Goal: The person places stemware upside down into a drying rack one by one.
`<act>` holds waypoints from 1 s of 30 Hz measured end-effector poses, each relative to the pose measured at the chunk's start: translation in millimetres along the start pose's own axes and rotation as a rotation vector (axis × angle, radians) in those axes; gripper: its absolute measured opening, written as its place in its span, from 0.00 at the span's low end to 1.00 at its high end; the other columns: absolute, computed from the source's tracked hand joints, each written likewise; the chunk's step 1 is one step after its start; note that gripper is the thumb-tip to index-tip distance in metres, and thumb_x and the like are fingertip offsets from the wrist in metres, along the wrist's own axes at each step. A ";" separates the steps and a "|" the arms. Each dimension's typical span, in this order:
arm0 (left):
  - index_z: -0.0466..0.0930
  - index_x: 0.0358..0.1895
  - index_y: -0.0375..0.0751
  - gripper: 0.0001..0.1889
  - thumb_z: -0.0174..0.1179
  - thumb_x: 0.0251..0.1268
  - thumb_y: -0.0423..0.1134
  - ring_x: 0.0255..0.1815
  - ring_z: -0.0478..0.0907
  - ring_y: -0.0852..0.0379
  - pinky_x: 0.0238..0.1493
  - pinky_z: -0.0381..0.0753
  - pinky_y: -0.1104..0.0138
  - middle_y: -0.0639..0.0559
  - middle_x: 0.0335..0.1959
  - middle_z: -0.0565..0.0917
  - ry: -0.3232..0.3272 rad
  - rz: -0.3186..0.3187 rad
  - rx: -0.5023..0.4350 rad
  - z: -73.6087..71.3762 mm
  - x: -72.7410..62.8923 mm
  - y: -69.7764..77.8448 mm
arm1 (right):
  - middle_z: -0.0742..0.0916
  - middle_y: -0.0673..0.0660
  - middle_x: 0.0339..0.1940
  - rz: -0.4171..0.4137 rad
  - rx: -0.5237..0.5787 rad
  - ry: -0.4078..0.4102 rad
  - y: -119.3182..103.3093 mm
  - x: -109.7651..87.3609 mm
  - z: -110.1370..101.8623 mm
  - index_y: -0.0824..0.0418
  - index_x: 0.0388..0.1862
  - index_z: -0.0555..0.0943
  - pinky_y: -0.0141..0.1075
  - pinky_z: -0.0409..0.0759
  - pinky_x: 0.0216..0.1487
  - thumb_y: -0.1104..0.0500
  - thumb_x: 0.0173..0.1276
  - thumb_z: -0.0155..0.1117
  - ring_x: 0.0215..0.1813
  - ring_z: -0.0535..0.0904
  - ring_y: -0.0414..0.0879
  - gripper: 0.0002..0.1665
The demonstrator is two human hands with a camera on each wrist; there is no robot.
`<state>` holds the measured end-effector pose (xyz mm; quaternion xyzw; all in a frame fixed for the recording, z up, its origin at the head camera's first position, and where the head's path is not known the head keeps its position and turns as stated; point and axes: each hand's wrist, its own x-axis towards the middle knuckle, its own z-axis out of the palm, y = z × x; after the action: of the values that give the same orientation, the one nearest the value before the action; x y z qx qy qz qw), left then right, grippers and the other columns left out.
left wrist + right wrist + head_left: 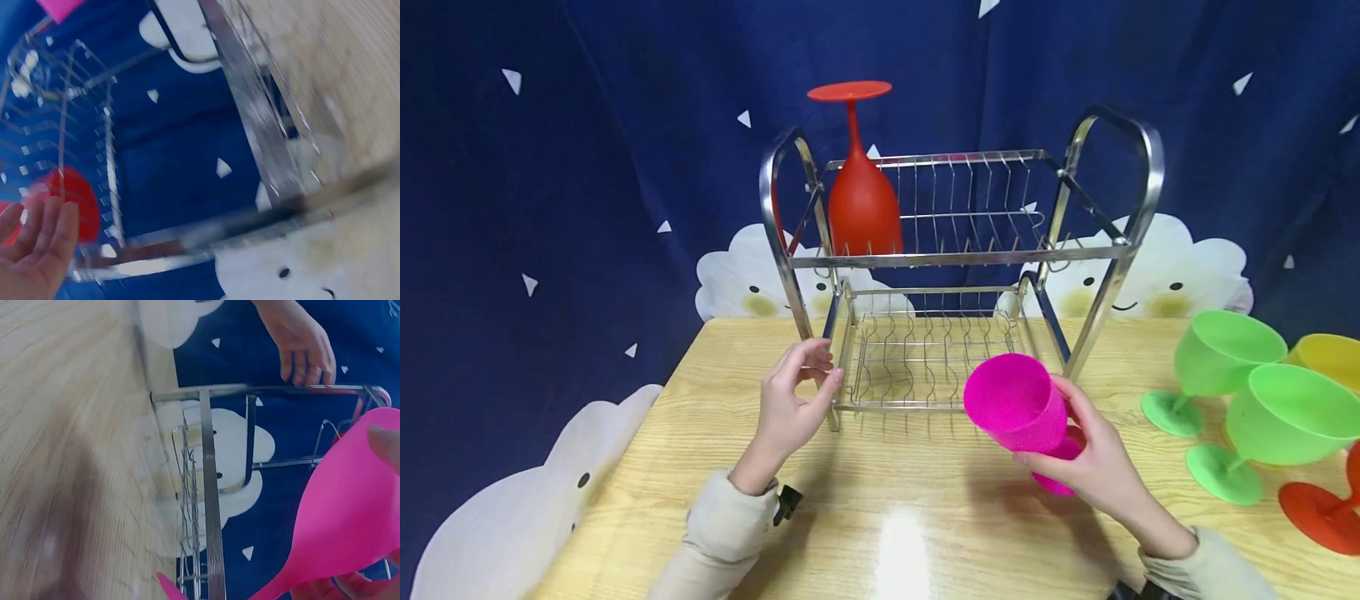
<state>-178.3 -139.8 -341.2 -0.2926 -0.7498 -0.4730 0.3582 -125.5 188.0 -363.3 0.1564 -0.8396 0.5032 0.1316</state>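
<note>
My right hand (1097,458) grips a bright pink plastic goblet (1011,400) by its bowl, the open mouth tipped up and to the left. In the right wrist view the pink goblet (350,500) fills the right side, its stem pointing down and left. My left hand (793,400) holds nothing; its fingers are loosely bent beside the front left leg of the metal dish rack (955,258). On the upper tier, at the left, a red goblet (865,200) stands upside down with its foot on top. Bare wires show across the lower tier (940,358).
At the right of the wooden table (880,483) stand green goblets (1228,354), a yellow goblet (1330,358) behind them, and a red goblet (1318,512) at the frame edge. A blue curtain (625,125) with white clouds hangs behind the rack.
</note>
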 end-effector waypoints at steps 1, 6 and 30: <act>0.72 0.44 0.22 0.19 0.62 0.43 0.18 0.30 0.77 0.43 0.29 0.82 0.58 0.35 0.32 0.77 -0.041 0.001 -0.024 3.2 -0.4 3.4 | 0.77 0.58 0.49 -0.023 -0.010 -0.008 -0.6 0.8 2.3 0.61 0.64 0.63 0.29 0.79 0.40 0.67 0.39 0.77 0.42 0.75 0.33 0.51; 0.69 0.54 0.30 0.27 0.65 0.45 0.28 0.39 0.76 0.48 0.33 0.82 0.64 0.41 0.40 0.77 -0.210 -0.004 -0.079 19.3 -2.0 18.9 | 0.78 0.57 0.49 -0.140 -0.085 -0.024 -4.4 6.1 12.1 0.61 0.62 0.66 0.32 0.79 0.39 0.64 0.35 0.80 0.43 0.75 0.38 0.51; 0.58 0.65 0.50 0.44 0.69 0.41 0.56 0.50 0.71 0.58 0.40 0.78 0.68 0.54 0.60 0.66 -0.613 -0.210 0.020 59.0 -12.9 42.6 | 0.76 0.63 0.47 -0.523 -0.633 -0.038 -22.3 13.5 31.7 0.58 0.59 0.71 0.47 0.78 0.41 0.52 0.28 0.79 0.47 0.72 0.55 0.52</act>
<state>-153.2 -70.6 -347.8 -0.3389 -0.8536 -0.3897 0.0680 -131.1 148.1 -354.8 0.3256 -0.8873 0.1667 0.2809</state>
